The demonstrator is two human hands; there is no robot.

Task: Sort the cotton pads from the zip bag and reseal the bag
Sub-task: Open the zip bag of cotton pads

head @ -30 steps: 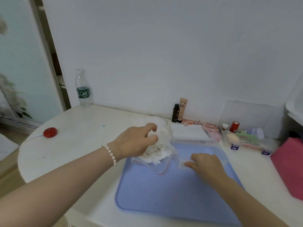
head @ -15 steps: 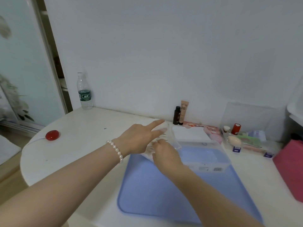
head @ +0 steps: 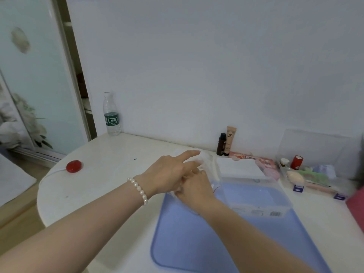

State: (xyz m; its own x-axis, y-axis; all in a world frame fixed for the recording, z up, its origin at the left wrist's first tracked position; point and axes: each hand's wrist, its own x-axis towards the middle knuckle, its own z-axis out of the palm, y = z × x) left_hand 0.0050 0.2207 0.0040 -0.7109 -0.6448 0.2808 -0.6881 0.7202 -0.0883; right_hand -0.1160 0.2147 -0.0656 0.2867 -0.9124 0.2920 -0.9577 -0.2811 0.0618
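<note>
The clear zip bag [head: 207,164] stuffed with white cotton pads sits at the far left corner of the blue tray [head: 197,243], mostly hidden behind both hands. My left hand [head: 169,174], with a pearl bracelet on the wrist, holds the bag from the left, its index finger stretched out over the top. My right hand [head: 195,187] is pressed against the bag's mouth just below the left hand, fingers curled in on it and fingertips hidden. A short piece of the bag's red zip line [head: 216,189] shows to the right of that hand.
A clear plastic box [head: 256,201] stands on the tray right of the bag, a white lid [head: 238,166] behind it. Along the wall are two cosmetic tubes [head: 226,142], a water bottle [head: 111,115] and a clear organiser [head: 311,174]. A red button [head: 73,166] lies left.
My right hand left the tray surface and moved up and left to the bag's mouth. My left hand's index finger straightened over the bag.
</note>
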